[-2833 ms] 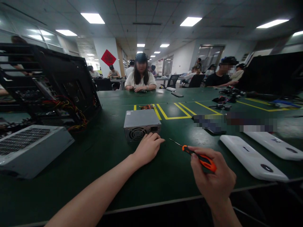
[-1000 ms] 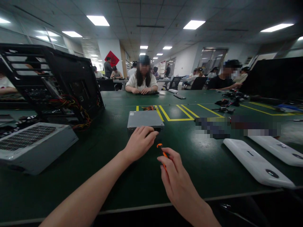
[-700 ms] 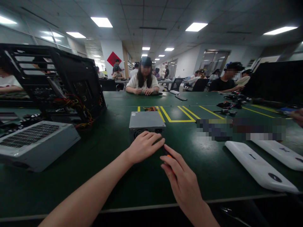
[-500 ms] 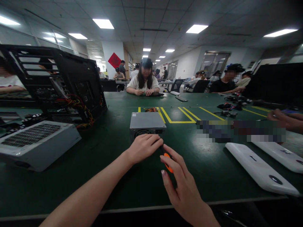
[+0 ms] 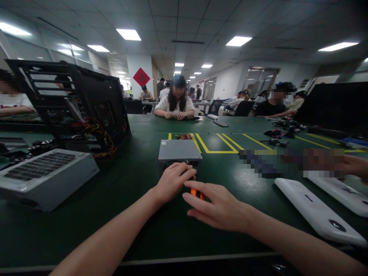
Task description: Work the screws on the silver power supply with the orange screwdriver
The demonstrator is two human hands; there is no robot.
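Screwdriver (image 5: 197,194) with an orange handle: I have the grip of the right hand (image 5: 218,205) curled loosely around it, its tip hidden from me. To the right on the green worktop (image 5: 129,226) lies a white device (image 5: 304,203), to the left a grey box (image 5: 66,176) with a grille. Slightly farther, the left hand (image 5: 172,181) rests bent-fingered against the near face of a power supply (image 5: 180,149); I cannot tell whether that grip pinches anything. The power supply sits flat at the middle, orange wires (image 5: 184,136) at its far side. Another person's hand (image 5: 355,165) shows at right. Beyond, I see a black computer case (image 5: 94,99) on the left, yellow tape lines (image 5: 222,152), and a person in white (image 5: 174,109) at the far edge.
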